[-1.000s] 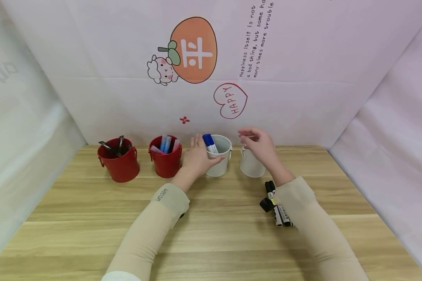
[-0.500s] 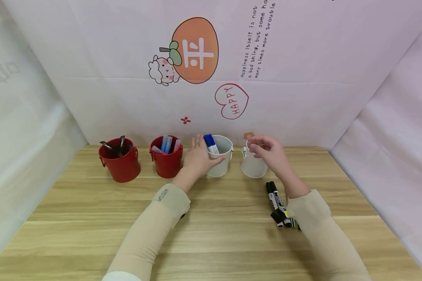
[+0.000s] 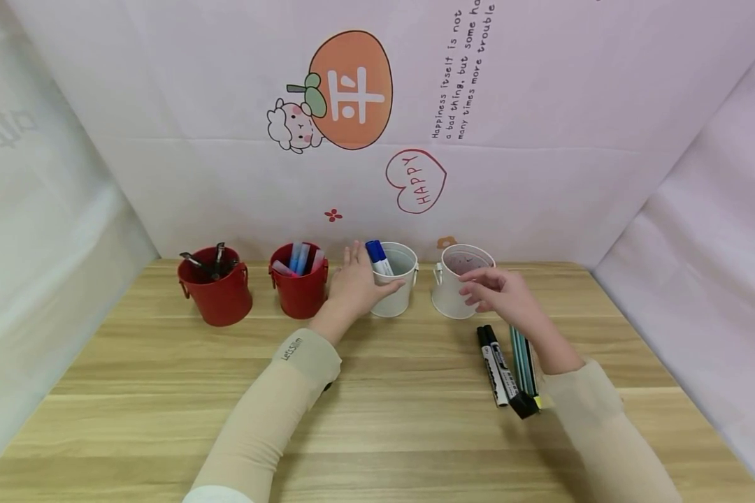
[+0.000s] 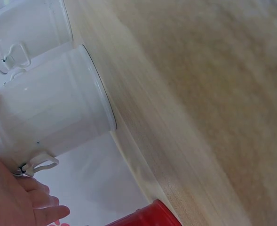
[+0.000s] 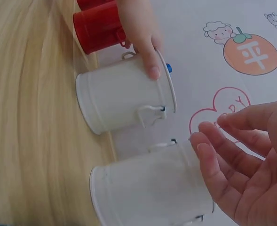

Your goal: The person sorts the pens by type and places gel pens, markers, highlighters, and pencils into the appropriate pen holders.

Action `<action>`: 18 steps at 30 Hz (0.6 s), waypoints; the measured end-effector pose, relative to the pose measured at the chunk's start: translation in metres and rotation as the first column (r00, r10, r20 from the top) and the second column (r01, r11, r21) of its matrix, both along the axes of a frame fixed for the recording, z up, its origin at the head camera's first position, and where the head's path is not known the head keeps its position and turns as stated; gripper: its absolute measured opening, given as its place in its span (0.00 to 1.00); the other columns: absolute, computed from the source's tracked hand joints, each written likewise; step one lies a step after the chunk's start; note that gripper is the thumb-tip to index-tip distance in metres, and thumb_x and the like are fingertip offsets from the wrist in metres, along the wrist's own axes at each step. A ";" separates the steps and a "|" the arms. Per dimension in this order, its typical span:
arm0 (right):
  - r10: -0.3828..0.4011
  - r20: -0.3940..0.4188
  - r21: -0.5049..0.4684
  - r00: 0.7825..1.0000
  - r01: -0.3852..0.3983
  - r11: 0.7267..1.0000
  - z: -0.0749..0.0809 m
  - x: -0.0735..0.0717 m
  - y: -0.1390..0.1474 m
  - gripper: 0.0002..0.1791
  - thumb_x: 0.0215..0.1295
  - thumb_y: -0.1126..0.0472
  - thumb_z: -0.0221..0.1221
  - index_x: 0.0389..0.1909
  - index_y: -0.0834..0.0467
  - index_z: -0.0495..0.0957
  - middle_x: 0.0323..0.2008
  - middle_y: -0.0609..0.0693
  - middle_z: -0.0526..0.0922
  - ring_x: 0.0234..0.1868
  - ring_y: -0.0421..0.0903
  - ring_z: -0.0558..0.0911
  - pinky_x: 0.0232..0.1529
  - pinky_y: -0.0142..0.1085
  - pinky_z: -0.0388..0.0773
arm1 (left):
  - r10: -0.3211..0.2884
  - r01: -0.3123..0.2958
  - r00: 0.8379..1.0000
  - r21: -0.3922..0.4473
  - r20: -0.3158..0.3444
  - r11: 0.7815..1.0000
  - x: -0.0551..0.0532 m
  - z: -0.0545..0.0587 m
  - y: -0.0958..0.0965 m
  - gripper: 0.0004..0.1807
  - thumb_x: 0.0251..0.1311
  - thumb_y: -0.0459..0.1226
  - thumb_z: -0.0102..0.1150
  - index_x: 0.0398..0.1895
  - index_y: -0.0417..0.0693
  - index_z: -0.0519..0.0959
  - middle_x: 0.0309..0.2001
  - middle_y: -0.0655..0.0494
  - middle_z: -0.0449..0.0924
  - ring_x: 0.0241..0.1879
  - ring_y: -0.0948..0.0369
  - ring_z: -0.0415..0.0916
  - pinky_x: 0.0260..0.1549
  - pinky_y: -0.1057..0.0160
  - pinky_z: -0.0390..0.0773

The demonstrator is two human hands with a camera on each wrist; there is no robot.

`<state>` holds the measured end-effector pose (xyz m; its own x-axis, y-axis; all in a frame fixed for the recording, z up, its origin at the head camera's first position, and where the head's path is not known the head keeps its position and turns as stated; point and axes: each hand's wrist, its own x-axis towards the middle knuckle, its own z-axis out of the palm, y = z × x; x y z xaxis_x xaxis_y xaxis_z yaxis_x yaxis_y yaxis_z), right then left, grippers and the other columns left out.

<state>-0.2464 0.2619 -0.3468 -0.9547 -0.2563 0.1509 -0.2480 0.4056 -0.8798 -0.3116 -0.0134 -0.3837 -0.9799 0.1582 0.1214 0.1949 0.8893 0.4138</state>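
Observation:
My left hand (image 3: 355, 283) rests against the left white bucket (image 3: 391, 297), its fingers straight beside the rim and its thumb along the front. Blue-capped markers (image 3: 380, 258) lean inside that bucket. In the left wrist view, the left hand (image 4: 16, 202) lies at the bucket's rim beside the wire handle (image 4: 39, 164). My right hand (image 3: 497, 295) hangs in front of the right white bucket (image 3: 451, 290), its fingers loosely bent around nothing. The right wrist view shows the right hand (image 5: 246, 165) with bare fingertips near that bucket's rim.
Black-and-white markers (image 3: 493, 366) and teal pencils (image 3: 520, 358) lie on the wooden table (image 3: 377, 419), by my right forearm. To the left stand a red bucket of pens (image 3: 298, 293) and another red bucket (image 3: 220, 304) with black-handled items. A white printed cloth (image 3: 226, 188) rises behind.
My right hand has moved right and back toward me, from above the right white bucket to its front, uncovering its opening and the teal pencils. My left hand keeps its place.

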 end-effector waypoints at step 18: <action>0.045 0.243 0.086 0.969 -0.067 0.994 -0.029 -0.003 0.048 0.23 0.76 0.65 0.53 0.63 0.78 0.68 0.41 0.62 0.83 0.34 0.48 0.84 0.38 0.45 0.87 | -0.001 0.001 1.000 -0.010 0.003 1.000 0.000 0.001 -0.001 0.65 0.59 0.71 0.57 0.82 0.36 0.44 0.82 0.41 0.42 0.80 0.43 0.39 0.70 0.40 0.61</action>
